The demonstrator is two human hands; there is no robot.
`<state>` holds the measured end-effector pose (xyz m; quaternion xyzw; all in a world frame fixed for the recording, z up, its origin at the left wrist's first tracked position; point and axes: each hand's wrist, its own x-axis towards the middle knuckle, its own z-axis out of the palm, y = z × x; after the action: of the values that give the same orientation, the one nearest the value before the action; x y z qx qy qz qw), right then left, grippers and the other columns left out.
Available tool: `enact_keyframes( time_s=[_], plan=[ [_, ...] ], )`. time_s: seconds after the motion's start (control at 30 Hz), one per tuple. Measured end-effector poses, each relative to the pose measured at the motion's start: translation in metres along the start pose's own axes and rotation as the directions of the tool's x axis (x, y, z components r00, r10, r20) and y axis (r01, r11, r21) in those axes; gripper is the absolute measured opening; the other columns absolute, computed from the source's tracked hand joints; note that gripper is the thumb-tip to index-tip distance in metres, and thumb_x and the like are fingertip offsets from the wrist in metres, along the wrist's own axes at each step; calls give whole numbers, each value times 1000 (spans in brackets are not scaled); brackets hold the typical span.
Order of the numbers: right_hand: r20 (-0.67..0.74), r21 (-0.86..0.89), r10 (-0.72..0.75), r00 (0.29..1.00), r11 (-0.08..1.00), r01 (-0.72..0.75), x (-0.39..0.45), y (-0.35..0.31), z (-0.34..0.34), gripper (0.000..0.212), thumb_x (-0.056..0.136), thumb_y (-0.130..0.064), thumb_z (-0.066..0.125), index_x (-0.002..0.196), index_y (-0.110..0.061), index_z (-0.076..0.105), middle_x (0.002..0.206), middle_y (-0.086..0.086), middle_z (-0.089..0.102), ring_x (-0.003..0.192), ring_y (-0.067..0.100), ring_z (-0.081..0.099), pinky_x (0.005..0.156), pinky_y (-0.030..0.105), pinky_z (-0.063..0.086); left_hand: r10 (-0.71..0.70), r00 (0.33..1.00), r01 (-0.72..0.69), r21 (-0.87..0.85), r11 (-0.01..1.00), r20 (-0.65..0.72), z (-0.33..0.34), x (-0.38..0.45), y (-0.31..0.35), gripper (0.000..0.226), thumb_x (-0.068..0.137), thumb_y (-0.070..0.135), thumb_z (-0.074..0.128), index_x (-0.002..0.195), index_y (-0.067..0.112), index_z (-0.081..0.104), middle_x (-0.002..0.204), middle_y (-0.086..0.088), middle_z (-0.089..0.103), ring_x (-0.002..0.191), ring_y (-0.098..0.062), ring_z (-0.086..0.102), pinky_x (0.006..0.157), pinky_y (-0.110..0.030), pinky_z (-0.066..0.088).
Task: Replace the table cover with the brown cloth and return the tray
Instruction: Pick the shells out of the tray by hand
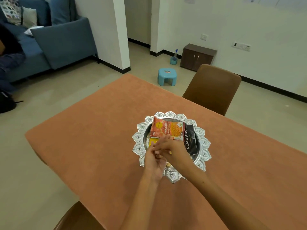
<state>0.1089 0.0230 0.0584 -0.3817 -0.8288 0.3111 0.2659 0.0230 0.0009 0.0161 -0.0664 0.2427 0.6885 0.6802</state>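
Resting: tray (204, 143), silver, scalloped rim, set on cloth near table middle, toward near edge; placed where both hands reach it easily.
Cloth: brown-orange cloth (99, 138), spread flat over whole table top, draped over far and left edges; looks already laid, so cover swap judged done.
Tray load: orange packet (167, 129) lying flat at far side; black almonds pouch (191, 140) at right, partly under orange packet's edge; yellow packet (152, 141) at left, mostly hidden by fingers; piled inside rim, likely to travel as one load.
Left hand (153, 161): over tray's near-left rim, fingers relaxed and pointing away, gripping nothing plainly seen; contact with rim cannot be told.
Right hand (172, 149): crossing over left fingers, fingertips straight and reaching toward orange packet's near edge; no pinch visible; touching or just above, cannot tell.
Step judged: tray returned, hands probably tidying packets or letting go.
Chairs: brown chair (214, 88) at far right side, tucked close; second chair back (76, 218) at near edge.
Beyond: blue stool (166, 76) on floor, dark cabinet (197, 56) by wall, spray bottle (174, 57) beside it, blue sofa (54, 42) far left.
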Motion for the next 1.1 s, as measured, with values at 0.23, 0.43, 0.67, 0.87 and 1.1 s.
enact_keyframes(
  time_s=[0.23, 0.43, 0.67, 0.87, 1.1],
  plan=[
    [-281, 38, 55, 958, 998, -46, -1, 22, -15, 25, 83, 8, 63, 91, -12, 75, 86, -10, 69, 82, 5, 65, 73, 19, 52, 75, 995, -84, -144, 986, -67, -2, -4, 17, 54, 102, 18, 32, 81, -14, 70, 95, -27, 68, 82, -33, 71, 73, -42, 57],
    [397, -224, 26, 918, 972, 70, -1, 64, 7, 53, 81, 6, 61, 129, -15, 57, 143, 5, 45, 131, 21, 44, 103, 28, 36, 98, 994, -105, -135, 985, -57, -11, -6, 30, 55, 103, 20, 30, 85, -14, 70, 103, -28, 66, 89, -34, 70, 83, -43, 52],
    [376, -361, -128, 918, 892, 272, -8, 81, 30, 34, 79, -1, 68, 111, -14, 70, 130, 11, 58, 110, 30, 60, 82, 40, 55, 97, 994, -100, -64, 993, -53, -18, -8, 31, 55, 103, 21, 30, 86, -11, 72, 104, -25, 67, 92, -31, 69, 87, -41, 51],
    [195, -416, -124, 973, 888, 197, -14, 77, 33, 20, 61, 2, 78, 75, -8, 69, 83, 7, 62, 66, 26, 61, 52, 29, 50, 81, 995, -84, -40, 996, -62, -18, -9, 29, 53, 103, 20, 29, 90, -10, 71, 110, -24, 66, 95, -30, 69, 88, -39, 51],
    [-96, -111, -142, 985, 985, 131, 2, 31, 1, 15, 78, 5, 66, 82, -8, 72, 83, 4, 65, 72, 9, 56, 67, 6, 38, 85, 990, -82, 31, 996, -116, -13, -11, 26, 53, 103, 22, 29, 89, -4, 74, 104, -17, 70, 88, -21, 71, 79, -31, 55]
  ],
)
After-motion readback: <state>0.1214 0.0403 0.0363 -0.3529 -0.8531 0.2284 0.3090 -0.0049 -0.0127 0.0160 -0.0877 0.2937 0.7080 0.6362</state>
